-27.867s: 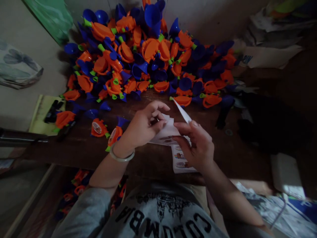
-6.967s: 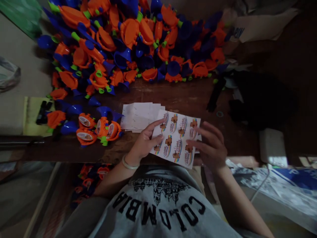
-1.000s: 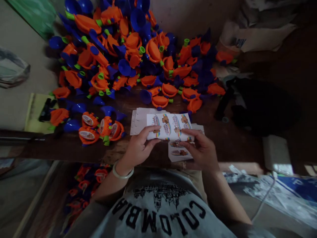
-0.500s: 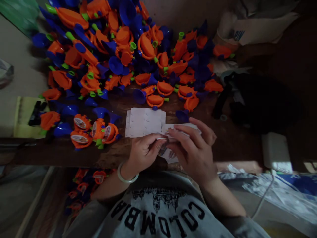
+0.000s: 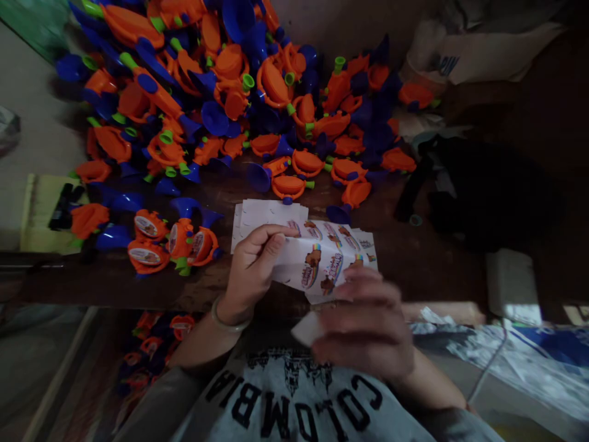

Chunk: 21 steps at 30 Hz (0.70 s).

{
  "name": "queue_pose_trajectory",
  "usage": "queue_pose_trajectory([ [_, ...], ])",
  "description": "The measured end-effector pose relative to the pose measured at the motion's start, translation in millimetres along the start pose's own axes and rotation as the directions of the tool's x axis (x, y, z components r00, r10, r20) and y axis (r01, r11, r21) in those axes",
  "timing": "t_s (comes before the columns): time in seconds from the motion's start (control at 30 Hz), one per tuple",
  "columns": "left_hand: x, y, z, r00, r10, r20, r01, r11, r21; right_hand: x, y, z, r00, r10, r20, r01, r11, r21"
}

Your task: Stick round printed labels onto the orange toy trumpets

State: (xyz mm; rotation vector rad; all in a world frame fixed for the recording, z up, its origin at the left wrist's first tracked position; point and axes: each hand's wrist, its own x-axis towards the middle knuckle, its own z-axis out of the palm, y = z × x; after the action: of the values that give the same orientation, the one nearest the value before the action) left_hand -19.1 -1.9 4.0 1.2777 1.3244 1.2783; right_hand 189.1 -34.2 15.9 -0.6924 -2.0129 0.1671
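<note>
My left hand [image 5: 251, 264] pinches a sheet of stickers [image 5: 317, 258] by its left edge, between thumb and forefinger. The sheet is tilted, its printed side facing up with brown figures and rainbows. Nearer my body, my right hand [image 5: 368, 325] is smeared by motion, with a small white piece of paper [image 5: 307, 329] at its fingers. Under the held sheet, more sticker sheets [image 5: 368, 240] lie on the table, and a stack of white sheets [image 5: 262, 215] sits just beyond my left hand. To the left are several orange toy trumpets [image 5: 150, 255] bearing oval stickers.
A large heap of orange and blue toy trumpets [image 5: 230, 67] fills the back of the table [image 5: 211, 288]. A yellow pad [image 5: 34, 215] with a black object [image 5: 67, 205] lies at left. Dark cloth [image 5: 488, 184] and a white box [image 5: 513, 285] are at right. More trumpets [image 5: 150, 347] lie below the table edge.
My right hand has come away from the sheet toward my body, carrying a white piece of paper. In my left hand, the sticker sheet now shows its printed face.
</note>
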Motion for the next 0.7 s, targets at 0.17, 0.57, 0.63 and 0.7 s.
queue_pose_trajectory([
  [0.17,2.3,-5.0,5.2,0.991,0.099,0.094,-0.102,0.995,0.023,6.2,21.1,-0.7,0.956,0.294,-0.007,-0.289,0.934,-0.209],
  [0.57,11.5,-23.1,27.1,0.978,-0.074,0.196,0.11,0.978,-0.178,-30.2,35.3,8.2,0.995,0.101,-0.025,-0.103,0.934,-0.343],
  [0.63,17.2,-28.2,34.2,0.97,-0.082,0.23,0.119,0.981,-0.154,-29.2,29.4,6.4,0.997,0.066,-0.038,-0.076,0.927,-0.366],
  [0.7,24.6,-34.5,43.1,0.962,-0.051,0.268,0.076,0.994,-0.083,-25.1,15.7,6.4,1.0,0.018,-0.002,-0.017,0.935,-0.355],
])
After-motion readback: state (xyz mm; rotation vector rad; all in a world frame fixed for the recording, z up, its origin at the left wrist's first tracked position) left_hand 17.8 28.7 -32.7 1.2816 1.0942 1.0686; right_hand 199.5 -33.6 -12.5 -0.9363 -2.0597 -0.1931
